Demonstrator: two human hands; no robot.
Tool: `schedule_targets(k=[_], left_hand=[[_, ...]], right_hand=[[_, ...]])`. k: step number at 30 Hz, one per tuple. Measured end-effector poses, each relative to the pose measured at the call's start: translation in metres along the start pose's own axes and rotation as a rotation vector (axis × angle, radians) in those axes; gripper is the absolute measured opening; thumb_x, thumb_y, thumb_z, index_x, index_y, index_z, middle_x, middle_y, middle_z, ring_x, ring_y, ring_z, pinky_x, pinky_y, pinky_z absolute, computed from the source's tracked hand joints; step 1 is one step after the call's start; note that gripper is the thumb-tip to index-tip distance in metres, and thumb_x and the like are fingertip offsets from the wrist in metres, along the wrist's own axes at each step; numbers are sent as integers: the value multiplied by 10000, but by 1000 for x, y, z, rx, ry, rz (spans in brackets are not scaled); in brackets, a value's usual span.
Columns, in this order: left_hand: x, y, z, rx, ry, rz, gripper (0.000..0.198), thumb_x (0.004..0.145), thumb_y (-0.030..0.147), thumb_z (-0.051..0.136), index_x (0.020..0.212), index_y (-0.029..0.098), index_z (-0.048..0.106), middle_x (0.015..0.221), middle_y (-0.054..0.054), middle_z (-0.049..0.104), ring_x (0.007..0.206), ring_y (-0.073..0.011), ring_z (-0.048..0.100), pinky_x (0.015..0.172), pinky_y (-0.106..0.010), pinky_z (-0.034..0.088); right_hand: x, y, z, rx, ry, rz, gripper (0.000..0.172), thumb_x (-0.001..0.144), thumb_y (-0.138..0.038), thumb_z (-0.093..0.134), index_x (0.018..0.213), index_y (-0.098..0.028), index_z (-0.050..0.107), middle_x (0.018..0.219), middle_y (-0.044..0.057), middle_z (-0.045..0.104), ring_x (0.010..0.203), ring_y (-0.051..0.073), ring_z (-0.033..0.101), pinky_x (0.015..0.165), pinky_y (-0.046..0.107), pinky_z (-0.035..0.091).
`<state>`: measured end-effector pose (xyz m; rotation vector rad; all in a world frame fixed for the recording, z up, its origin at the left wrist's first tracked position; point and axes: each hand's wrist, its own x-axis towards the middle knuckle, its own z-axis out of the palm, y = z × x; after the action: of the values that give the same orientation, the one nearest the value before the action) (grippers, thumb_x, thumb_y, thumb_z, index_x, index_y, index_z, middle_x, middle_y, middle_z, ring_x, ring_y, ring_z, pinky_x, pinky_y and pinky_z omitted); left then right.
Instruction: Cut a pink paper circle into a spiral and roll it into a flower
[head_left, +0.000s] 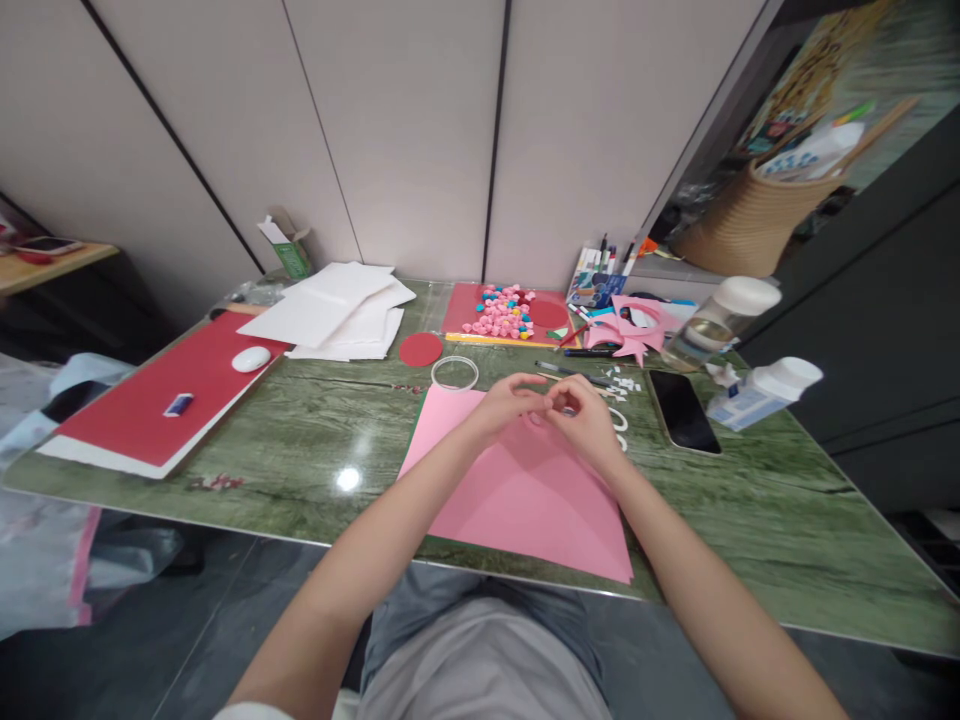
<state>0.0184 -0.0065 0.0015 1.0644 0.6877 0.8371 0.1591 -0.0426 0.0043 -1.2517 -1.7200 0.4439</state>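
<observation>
My left hand (511, 404) and my right hand (586, 418) meet over the far part of a pink sheet of paper (525, 505). Their thumbs and fingertips are pinched together, touching each other. Whatever sits between them is too small or hidden to name. The left index finger stretches out above the pinch. Just beyond the sheet's far edge lies a pale ring (454, 388), perhaps a tape roll, with a red paper circle (421, 349) behind it. White curved cutouts (621, 424) show beside my right wrist.
Pink and blue bits (501, 314) sit on a red sheet at the back. Right are a phone (684, 411), a clear bottle (720, 322), a white bottle (765, 392) and pink scraps (631, 326). Left are white papers (322, 305) and red paper (142, 400) under a white oval object (251, 359).
</observation>
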Motion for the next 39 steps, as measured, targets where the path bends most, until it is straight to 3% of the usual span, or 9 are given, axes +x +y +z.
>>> schedule_targets(k=[8,14,23,29,34,39], left_hand=[[-3,9,-1,-50,53,-14,413,574,139,665,962,127,525,608,12,584,548,-74,532,581,-227,407],[1,1,-4,39,54,32,446,566,188,686,978,149,519,733,-31,618,623,-111,570,614,-262,430],[1,-1,-2,-12,19,22,430,562,210,692,958,150,535,745,-36,617,618,-104,565,610,-261,425],[2,-3,-2,-7,-35,16,437,555,185,692,962,140,541,744,-36,620,610,-94,557,608,-249,419],[1,-5,1,5,-52,9,426,549,176,695,946,129,546,706,-28,619,584,-86,551,611,-244,414],[2,-4,0,-38,19,19,421,543,171,697,933,141,541,696,-25,620,588,-97,562,623,-262,423]], right_hand=[[-1,0,-2,18,-17,-31,158,757,-270,536,876,-239,636,862,32,495,641,121,492,595,278,435],[-1,3,0,13,-103,-70,236,809,-247,458,982,-278,615,944,51,511,919,190,501,723,326,445],[1,5,-1,21,49,-7,88,717,-250,589,782,-211,634,878,42,495,781,155,520,604,267,436],[2,4,0,93,30,7,97,676,-219,613,627,-177,541,834,32,476,732,138,504,584,249,423],[1,3,2,110,5,17,147,638,-152,622,612,-181,480,795,13,461,705,128,488,581,237,410],[1,3,1,81,5,25,81,672,-196,607,688,-188,528,786,10,467,614,112,470,551,245,403]])
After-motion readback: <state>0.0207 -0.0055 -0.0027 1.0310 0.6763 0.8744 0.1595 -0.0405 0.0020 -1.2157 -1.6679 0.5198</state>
